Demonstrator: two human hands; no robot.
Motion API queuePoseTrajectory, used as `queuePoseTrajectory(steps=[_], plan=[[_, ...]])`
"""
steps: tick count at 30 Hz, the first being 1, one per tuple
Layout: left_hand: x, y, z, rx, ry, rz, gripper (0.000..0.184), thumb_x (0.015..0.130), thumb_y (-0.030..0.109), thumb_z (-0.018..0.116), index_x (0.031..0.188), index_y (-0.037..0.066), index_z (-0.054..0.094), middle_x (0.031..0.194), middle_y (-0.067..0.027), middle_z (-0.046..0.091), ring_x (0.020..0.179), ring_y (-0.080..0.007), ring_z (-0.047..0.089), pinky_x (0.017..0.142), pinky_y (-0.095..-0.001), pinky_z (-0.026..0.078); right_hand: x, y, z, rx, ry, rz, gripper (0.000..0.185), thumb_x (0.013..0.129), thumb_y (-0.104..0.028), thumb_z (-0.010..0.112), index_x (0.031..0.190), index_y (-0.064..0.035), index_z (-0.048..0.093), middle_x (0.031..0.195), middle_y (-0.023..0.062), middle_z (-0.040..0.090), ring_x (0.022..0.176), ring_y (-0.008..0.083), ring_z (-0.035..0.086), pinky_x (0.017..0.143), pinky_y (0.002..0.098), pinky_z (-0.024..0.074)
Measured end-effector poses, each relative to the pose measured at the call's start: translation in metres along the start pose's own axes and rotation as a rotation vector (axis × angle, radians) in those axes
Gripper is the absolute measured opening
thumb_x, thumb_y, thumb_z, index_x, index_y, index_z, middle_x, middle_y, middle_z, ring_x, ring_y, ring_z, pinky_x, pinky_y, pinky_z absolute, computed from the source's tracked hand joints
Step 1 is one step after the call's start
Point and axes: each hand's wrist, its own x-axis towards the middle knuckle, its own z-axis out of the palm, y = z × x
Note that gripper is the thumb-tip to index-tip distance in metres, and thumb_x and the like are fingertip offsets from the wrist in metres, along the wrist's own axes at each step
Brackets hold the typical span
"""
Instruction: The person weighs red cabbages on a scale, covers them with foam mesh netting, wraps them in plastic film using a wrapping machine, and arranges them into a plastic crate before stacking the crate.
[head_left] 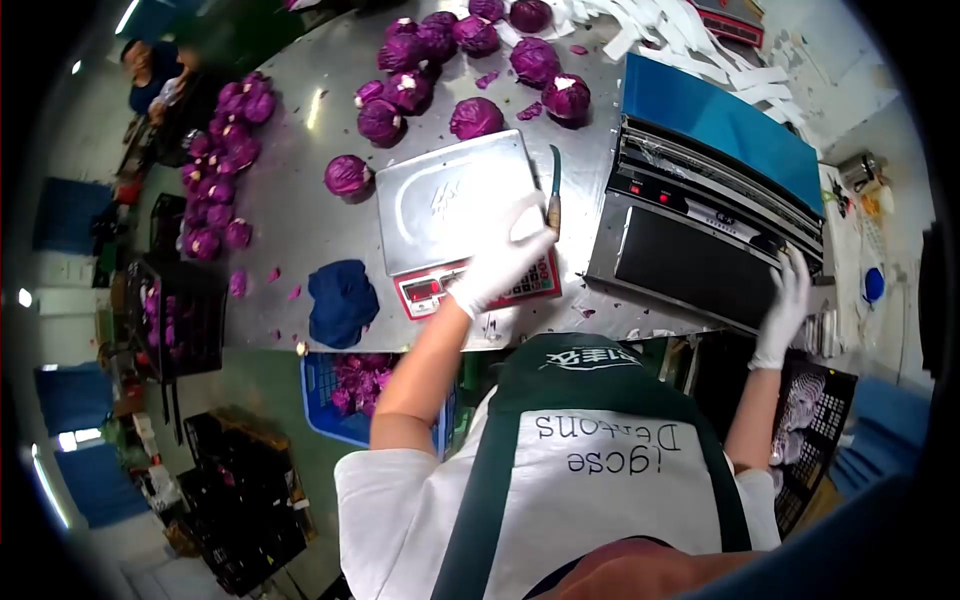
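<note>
My left hand (508, 262), in a white glove, is over the lower right part of a digital scale (450, 190) with a red front. Its fingers and thumb are apart, with nothing seen between them. Right by its fingertips lies a knife (555, 190) with a brownish handle; whether they touch it I cannot tell. My right hand (788, 305), gloved too, is at the right end of a wrapping machine (700, 260) with a blue cover. Its fingers are stretched out near the machine's edge and appear to hold nothing.
Several red cabbages (476, 118) lie behind the scale, with more piled at the table's left edge. A dark blue cloth (342, 303) lies near the front. Below stands a blue crate (322, 395) of purple leaves. White strips (665, 35) cover the back right. Another person (150, 80) is far left.
</note>
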Motion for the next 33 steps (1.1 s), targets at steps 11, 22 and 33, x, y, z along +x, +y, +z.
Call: queuePoseTrajectory(steps=[11,22,33], plan=[[0.223,-0.176,-0.089,0.355,0.102,-0.081,0.091,0.068,0.040,0.078,0.138,-0.004,0.038,0.140,-0.0269,0.038,0.125,-0.0401,0.045,0.107,-0.0406,0.036,0.105,-0.089,0.164,-0.319,-0.584,-0.289,0.025,0.092,-0.010,0.055,0.113,0.0008,0.062,0.116,0.0114,0.061,0.109,0.0211,0.057,0.097,0.0306,0.0419],[0.263,-0.232,-0.097,-0.148,0.012,-0.443,0.083,0.066,0.036,0.086,0.128,-0.003,0.047,0.107,-0.0173,0.063,0.098,-0.0250,0.062,0.089,-0.0361,0.051,0.412,0.147,0.318,-1.201,-1.066,-0.252,0.031,0.081,-0.018,0.055,0.106,-0.0064,0.069,0.109,0.0159,0.067,0.105,0.0323,0.061,0.095,0.0398,0.0459],[0.118,-0.054,-0.138,0.357,0.096,-0.390,0.091,0.059,0.035,0.087,0.134,0.007,0.044,0.124,-0.0156,0.054,0.111,-0.0307,0.058,0.097,-0.0373,0.047,0.470,0.078,0.312,-0.583,-0.450,-0.750,0.026,0.092,-0.019,0.057,0.114,-0.0063,0.057,0.105,0.0129,0.062,0.093,0.0216,0.061,0.084,0.0320,0.0465]])
